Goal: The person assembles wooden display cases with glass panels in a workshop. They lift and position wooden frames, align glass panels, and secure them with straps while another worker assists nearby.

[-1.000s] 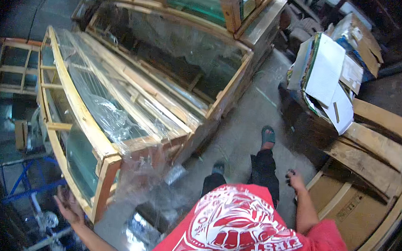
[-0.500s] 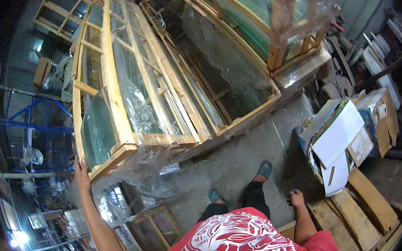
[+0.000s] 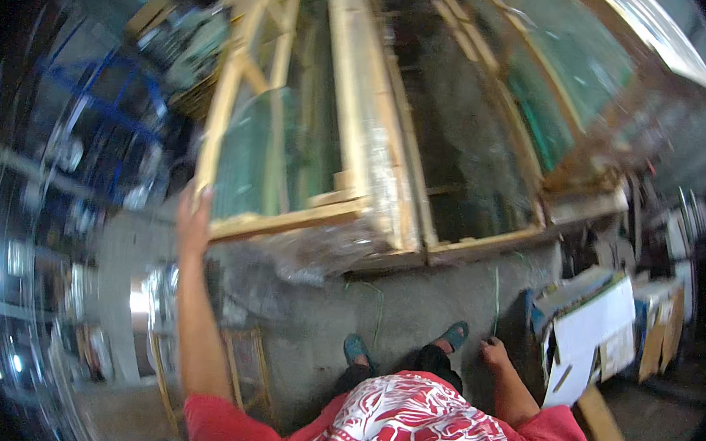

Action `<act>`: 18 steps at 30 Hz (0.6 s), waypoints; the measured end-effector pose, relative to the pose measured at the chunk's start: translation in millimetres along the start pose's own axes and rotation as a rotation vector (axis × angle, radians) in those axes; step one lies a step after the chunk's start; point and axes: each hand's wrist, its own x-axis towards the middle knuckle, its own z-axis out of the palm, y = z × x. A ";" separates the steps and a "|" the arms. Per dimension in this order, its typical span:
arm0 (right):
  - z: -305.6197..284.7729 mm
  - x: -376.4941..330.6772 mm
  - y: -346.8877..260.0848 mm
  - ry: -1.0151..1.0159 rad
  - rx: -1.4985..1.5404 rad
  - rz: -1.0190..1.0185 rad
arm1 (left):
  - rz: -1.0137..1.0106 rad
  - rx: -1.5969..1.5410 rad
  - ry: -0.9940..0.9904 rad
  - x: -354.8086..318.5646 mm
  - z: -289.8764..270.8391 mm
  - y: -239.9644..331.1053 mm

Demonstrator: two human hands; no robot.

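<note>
My left hand presses on the lower corner of a tall wooden crate that holds greenish glass sheets wrapped in clear plastic. A torn flap of the plastic wrap hangs under that corner. My right hand hangs low by my side and pinches a thin green strap that runs upward from it. A second, larger crate of glass leans to the right of the first. My feet in blue sandals stand on the concrete floor, and the picture is blurred by motion.
A blue metal rack stands at the left. Cardboard boxes and white sheets pile up at the right, with a wooden plank beside them. A small wooden frame lies on the floor near my left arm.
The view has swung so the crates now fill the top. My left hand has stayed on the crate's corner. My right hand now holds a green strap.
</note>
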 end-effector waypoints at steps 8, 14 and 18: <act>-14.3 41.4 -23.3 -0.066 -0.227 -0.131 | -0.250 -0.801 0.195 -124.6 -47.9 -178.0; 113.7 17.6 -111.8 -0.192 -1.141 -0.661 | -0.969 -0.714 -0.073 -295.0 -27.6 -410.5; 277.0 -61.4 -272.8 -0.427 -0.434 0.048 | -0.982 -0.935 -0.078 -307.0 -57.2 -468.3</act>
